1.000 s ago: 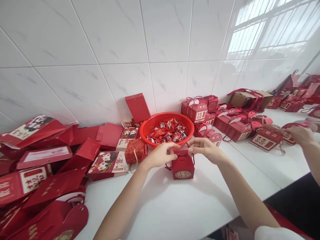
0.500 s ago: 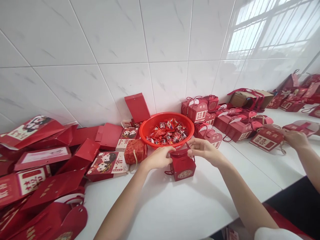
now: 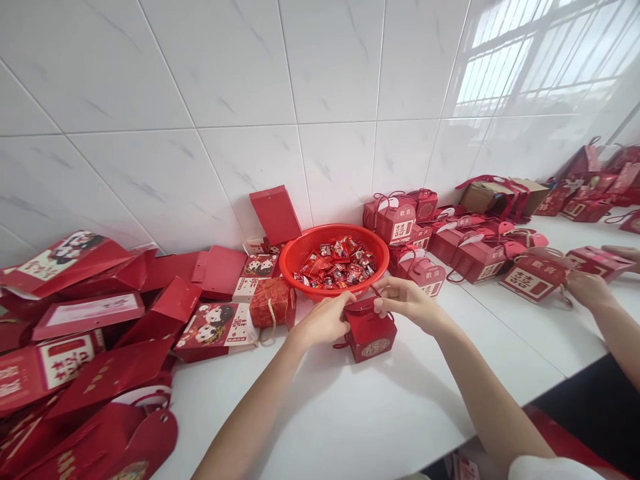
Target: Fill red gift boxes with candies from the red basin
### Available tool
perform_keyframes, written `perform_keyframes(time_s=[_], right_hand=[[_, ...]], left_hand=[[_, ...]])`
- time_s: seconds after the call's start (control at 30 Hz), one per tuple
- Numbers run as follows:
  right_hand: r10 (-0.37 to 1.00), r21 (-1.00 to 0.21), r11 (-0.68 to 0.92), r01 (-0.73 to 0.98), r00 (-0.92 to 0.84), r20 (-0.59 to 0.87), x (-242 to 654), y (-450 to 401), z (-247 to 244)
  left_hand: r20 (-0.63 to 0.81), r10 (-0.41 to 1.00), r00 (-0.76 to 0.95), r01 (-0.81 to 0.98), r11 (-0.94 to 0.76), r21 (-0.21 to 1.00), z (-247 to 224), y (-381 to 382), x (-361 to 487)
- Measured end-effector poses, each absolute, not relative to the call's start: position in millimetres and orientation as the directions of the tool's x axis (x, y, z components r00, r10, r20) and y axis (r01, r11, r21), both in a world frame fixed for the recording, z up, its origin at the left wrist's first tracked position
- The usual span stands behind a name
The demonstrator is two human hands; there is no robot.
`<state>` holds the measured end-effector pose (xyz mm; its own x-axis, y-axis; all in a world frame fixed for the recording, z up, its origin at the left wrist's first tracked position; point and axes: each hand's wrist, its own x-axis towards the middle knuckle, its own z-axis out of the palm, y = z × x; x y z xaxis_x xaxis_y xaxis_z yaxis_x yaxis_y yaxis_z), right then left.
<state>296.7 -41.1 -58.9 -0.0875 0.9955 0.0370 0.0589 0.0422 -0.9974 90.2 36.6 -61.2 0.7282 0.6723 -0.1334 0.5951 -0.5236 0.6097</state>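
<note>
A small dark red box (image 3: 371, 333) with a round gold emblem stands upright on the white table, in front of a red plastic basket (image 3: 334, 231) of wrapped candies. My left hand (image 3: 326, 319) grips the upper left side of this box, fingers bent against its top flap. At the top right, my right hand (image 3: 407, 303) pinches the dark red cord that rises from the flap. A loop of cord hangs at the box's left side. My left fingertips are partly hidden by the box top.
Red boxes and flattened cartons (image 3: 110, 373) are heaped at the left. Finished-looking boxes with cord handles (image 3: 470, 259) stand at the right. Another person's hand (image 3: 590, 290) touches a box there, and a further hand (image 3: 623, 253) is at the right edge. A tiled wall stands behind.
The small red box has tilted and shifted slightly right, with my left hand following it. My right hand stays nearly in place. At the far right, another hand has appeared beside a box.
</note>
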Motion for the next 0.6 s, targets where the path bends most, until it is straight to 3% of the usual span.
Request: perform_keyframes(time_s=[0.1, 0.17, 0.23, 0.33, 0.6], right_hand=[[0.996, -0.997, 0.051, 0.049, -0.078, 0.047, 299, -42, -58], [0.996, -0.997, 0.058, 0.042, -0.073, 0.055, 300, -44, -57], [0.996, -0.996, 0.067, 0.051, -0.068, 0.063, 300, -45, -57], [0.994, -0.991, 0.090, 0.097, -0.068, 0.084, 296, -47, -56], [0.963, -0.943, 0.270, 0.194, -0.051, 0.266, 274, -57, -56]], left_hand=[[-0.200, 0.710, 0.675, 0.567, -0.327, 0.756, -51, 35, 89], [-0.255, 0.678, 0.689, 0.450, -0.125, 0.884, -41, 34, 87], [-0.215, 0.642, 0.736, 0.268, 0.016, 0.963, -33, 31, 85], [-0.097, 0.626, 0.774, 0.066, 0.073, 0.995, -24, 25, 82], [0.044, 0.440, 0.897, -0.075, 0.053, 0.996, -21, 4, 82]])
